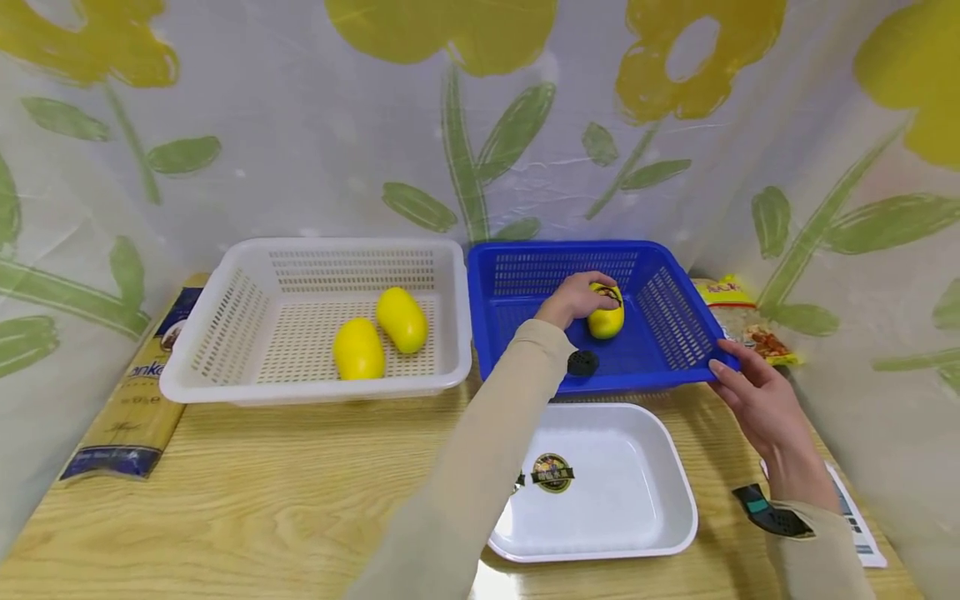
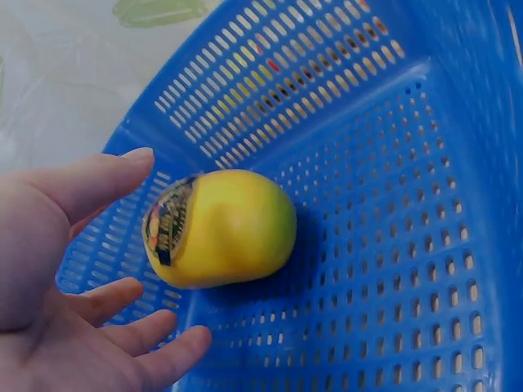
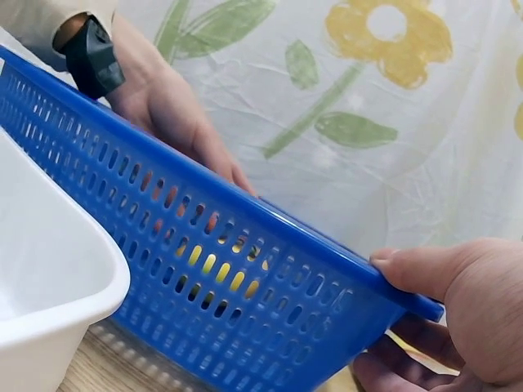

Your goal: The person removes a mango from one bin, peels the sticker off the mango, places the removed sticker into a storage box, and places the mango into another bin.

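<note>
A yellow mango (image 1: pixel 606 323) with a dark printed label lies in the blue plastic basket (image 1: pixel 645 382). My left hand (image 1: pixel 583 297) reaches into this basket at the mango's left side. In the left wrist view the thumb and fingers of the left hand (image 2: pixel 90 286) are spread around the labelled end of the mango (image 2: pixel 241 229), with a gap showing. At the basket's near right corner my right hand (image 1: pixel 765 400) grips the rim. The right wrist view has its thumb on top of the basket rim (image 3: pixel 327 253) and the fingers curled below.
Two yellow mangoes (image 1: pixel 402 320) sit in a white slotted basket (image 1: pixel 315 390) on the left. A white tray (image 1: pixel 615 500) with a round label stands in front of the blue basket. A pasta packet (image 1: pixel 127 408) lies far left, and a yellow food packet (image 1: pixel 738 321) behind the right hand.
</note>
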`<move>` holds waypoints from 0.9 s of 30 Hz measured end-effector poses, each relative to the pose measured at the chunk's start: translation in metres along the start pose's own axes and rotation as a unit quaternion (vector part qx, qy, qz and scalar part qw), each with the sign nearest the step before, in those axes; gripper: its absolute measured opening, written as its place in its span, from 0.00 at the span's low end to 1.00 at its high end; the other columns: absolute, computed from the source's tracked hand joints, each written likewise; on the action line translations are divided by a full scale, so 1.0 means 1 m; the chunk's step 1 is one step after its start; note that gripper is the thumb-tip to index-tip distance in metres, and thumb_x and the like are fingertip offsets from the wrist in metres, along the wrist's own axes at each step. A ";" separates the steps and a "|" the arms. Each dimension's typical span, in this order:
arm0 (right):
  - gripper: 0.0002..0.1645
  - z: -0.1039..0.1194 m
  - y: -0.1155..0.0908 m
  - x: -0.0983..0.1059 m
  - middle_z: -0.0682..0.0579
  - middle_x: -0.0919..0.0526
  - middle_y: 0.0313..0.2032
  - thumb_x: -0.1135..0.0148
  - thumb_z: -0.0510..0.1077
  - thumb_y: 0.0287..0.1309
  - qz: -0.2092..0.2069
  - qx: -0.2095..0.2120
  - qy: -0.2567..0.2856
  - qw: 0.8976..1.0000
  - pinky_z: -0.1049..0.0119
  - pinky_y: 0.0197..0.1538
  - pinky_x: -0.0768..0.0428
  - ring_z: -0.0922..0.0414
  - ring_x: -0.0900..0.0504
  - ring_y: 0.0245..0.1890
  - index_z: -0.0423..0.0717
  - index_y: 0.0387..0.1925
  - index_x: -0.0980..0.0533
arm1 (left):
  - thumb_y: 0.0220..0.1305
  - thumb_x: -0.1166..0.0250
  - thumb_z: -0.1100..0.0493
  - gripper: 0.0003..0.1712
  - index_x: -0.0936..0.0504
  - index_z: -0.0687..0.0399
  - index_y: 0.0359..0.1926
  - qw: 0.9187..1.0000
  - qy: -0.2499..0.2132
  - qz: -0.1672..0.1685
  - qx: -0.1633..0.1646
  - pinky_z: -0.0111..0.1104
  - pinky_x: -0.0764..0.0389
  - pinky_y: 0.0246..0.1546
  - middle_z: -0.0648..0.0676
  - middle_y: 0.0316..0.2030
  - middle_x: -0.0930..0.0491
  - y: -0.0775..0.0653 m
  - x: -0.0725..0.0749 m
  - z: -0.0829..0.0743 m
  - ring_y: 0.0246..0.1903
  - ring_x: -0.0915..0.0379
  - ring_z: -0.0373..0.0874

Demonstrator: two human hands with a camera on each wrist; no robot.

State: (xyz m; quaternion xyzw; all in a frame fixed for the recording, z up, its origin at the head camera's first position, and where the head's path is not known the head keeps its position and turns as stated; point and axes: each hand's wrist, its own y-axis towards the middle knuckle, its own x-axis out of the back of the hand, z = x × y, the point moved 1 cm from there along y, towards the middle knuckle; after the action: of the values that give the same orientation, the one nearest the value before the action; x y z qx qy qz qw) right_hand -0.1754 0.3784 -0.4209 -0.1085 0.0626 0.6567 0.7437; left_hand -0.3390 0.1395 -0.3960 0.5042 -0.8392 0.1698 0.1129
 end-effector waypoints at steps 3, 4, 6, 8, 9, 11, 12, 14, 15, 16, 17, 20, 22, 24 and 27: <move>0.23 0.001 0.001 0.000 0.50 0.31 0.51 0.39 0.36 0.63 0.000 0.003 -0.003 1.000 0.71 0.49 0.20 0.63 0.18 0.41 0.46 0.60 0.29 | 0.64 0.33 0.61 0.24 0.23 0.53 0.62 1.000 -0.013 0.000 0.005 0.38 0.28 0.59 0.57 0.64 0.30 0.003 -0.002 0.003 0.63 0.35 0.51; 0.23 0.001 0.001 0.000 0.50 0.31 0.51 0.39 0.35 0.63 0.000 0.003 -0.004 1.000 0.71 0.49 0.20 0.63 0.17 0.41 0.46 0.59 0.28 | 0.64 0.33 0.61 0.25 0.23 0.53 0.62 1.000 -0.014 0.001 0.007 0.39 0.28 0.59 0.57 0.64 0.31 0.004 -0.002 0.003 0.63 0.35 0.51; 0.23 0.000 0.002 0.000 0.50 0.31 0.51 0.39 0.35 0.63 -0.001 0.004 -0.004 1.000 0.71 0.48 0.20 0.63 0.17 0.41 0.46 0.59 0.28 | 0.64 0.33 0.61 0.25 0.24 0.51 0.63 1.000 -0.013 0.002 0.015 0.39 0.28 0.59 0.56 0.65 0.31 0.005 -0.003 0.005 0.63 0.35 0.51; 0.23 0.000 0.002 0.000 0.50 0.30 0.51 0.39 0.35 0.63 -0.001 0.004 -0.007 1.000 0.71 0.48 0.20 0.63 0.18 0.41 0.46 0.59 0.28 | 0.64 0.33 0.61 0.26 0.24 0.49 0.63 1.000 -0.011 0.001 0.020 0.40 0.27 0.58 0.56 0.65 0.32 0.006 -0.004 0.005 0.62 0.35 0.51; 0.23 0.000 0.002 0.000 0.50 0.30 0.51 0.39 0.35 0.63 -0.002 0.005 -0.006 1.000 0.71 0.48 0.20 0.63 0.18 0.41 0.46 0.59 0.27 | 0.64 0.33 0.61 0.27 0.24 0.48 0.64 1.000 -0.011 0.001 0.023 0.40 0.27 0.58 0.56 0.65 0.32 0.007 -0.004 0.006 0.62 0.34 0.51; 0.22 -0.001 0.002 0.001 0.50 0.30 0.51 0.40 0.35 0.64 -0.002 0.005 -0.007 1.000 0.71 0.48 0.20 0.63 0.18 0.42 0.46 0.59 0.27 | 0.63 0.33 0.62 0.28 0.25 0.47 0.65 1.000 -0.013 0.004 0.027 0.39 0.26 0.56 0.57 0.65 0.33 0.009 -0.006 0.007 0.61 0.34 0.51; 0.22 -0.001 0.002 0.001 0.50 0.30 0.51 0.40 0.35 0.64 -0.003 0.005 -0.009 1.000 0.71 0.48 0.20 0.63 0.18 0.42 0.47 0.59 0.27 | 0.63 0.33 0.62 0.29 0.25 0.46 0.65 1.000 -0.010 0.005 0.026 0.39 0.26 0.56 0.57 0.66 0.33 0.010 -0.006 0.007 0.62 0.35 0.52; 0.23 -0.001 0.002 0.001 0.50 0.30 0.51 0.39 0.36 0.64 -0.004 0.003 -0.013 1.000 0.71 0.48 0.20 0.63 0.18 0.42 0.46 0.59 0.28 | 0.64 0.33 0.63 0.29 0.26 0.46 0.65 1.000 -0.003 0.008 0.026 0.40 0.27 0.57 0.57 0.67 0.36 0.011 -0.008 0.008 0.65 0.38 0.52; 0.23 -0.001 0.002 0.001 0.50 0.30 0.51 0.39 0.36 0.64 -0.005 0.002 -0.017 1.000 0.71 0.48 0.20 0.63 0.18 0.42 0.46 0.60 0.29 | 0.64 0.33 0.63 0.29 0.26 0.45 0.65 1.000 0.003 0.010 0.026 0.40 0.27 0.58 0.58 0.68 0.37 0.012 -0.008 0.008 0.66 0.41 0.52; 0.24 -0.001 0.002 0.001 0.50 0.31 0.51 0.39 0.37 0.64 -0.005 0.001 -0.021 1.000 0.71 0.49 0.20 0.63 0.18 0.42 0.46 0.61 0.30 | 0.64 0.33 0.63 0.29 0.26 0.45 0.65 1.000 0.012 0.010 0.024 0.40 0.28 0.58 0.58 0.69 0.38 0.013 -0.008 0.008 0.67 0.43 0.52; 0.25 -0.001 0.002 0.001 0.50 0.31 0.52 0.38 0.37 0.63 -0.005 -0.001 -0.026 1.000 0.71 0.49 0.20 0.64 0.18 0.42 0.45 0.62 0.31 | 0.64 0.33 0.63 0.29 0.26 0.45 0.65 0.999 0.019 0.011 0.023 0.41 0.29 0.59 0.58 0.69 0.39 0.013 -0.009 0.009 0.69 0.46 0.53; 0.29 -0.001 0.003 0.001 0.51 0.32 0.53 0.37 0.39 0.63 -0.009 -0.006 -0.041 0.999 0.72 0.49 0.21 0.65 0.18 0.42 0.45 0.63 0.34 | 0.63 0.33 0.63 0.29 0.25 0.45 0.65 0.999 0.039 0.012 0.019 0.41 0.30 0.60 0.58 0.69 0.38 0.016 -0.010 0.011 0.70 0.50 0.54; 0.30 -0.001 0.003 0.002 0.51 0.32 0.53 0.37 0.40 0.63 -0.011 -0.008 -0.049 0.999 0.73 0.49 0.21 0.65 0.19 0.43 0.44 0.64 0.35 | 0.63 0.34 0.65 0.29 0.25 0.45 0.65 0.999 0.049 0.013 0.016 0.41 0.29 0.59 0.57 0.68 0.36 0.017 -0.010 0.012 0.70 0.50 0.54; 0.30 -0.001 0.003 0.002 0.51 0.32 0.53 0.36 0.40 0.62 -0.013 -0.008 -0.052 0.999 0.73 0.49 0.21 0.65 0.19 0.43 0.44 0.64 0.35 | 0.63 0.34 0.66 0.30 0.25 0.46 0.65 0.999 0.049 0.017 0.014 0.40 0.28 0.58 0.56 0.66 0.33 0.018 -0.011 0.012 0.69 0.45 0.54; 0.30 -0.001 0.003 0.002 0.51 0.32 0.53 0.37 0.39 0.63 -0.013 -0.007 -0.049 0.999 0.72 0.50 0.21 0.65 0.19 0.43 0.43 0.64 0.35 | 0.62 0.35 0.68 0.31 0.26 0.47 0.66 0.999 0.029 0.028 0.014 0.40 0.26 0.56 0.56 0.65 0.31 0.018 -0.012 0.012 0.63 0.36 0.53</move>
State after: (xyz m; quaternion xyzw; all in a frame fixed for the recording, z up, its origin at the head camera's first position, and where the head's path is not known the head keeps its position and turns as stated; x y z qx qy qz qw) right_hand -0.1784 0.3804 -0.4225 -0.0824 0.0205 0.6518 0.7536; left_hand -0.3499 0.1519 -0.4144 0.4772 -0.8467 0.1994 0.1252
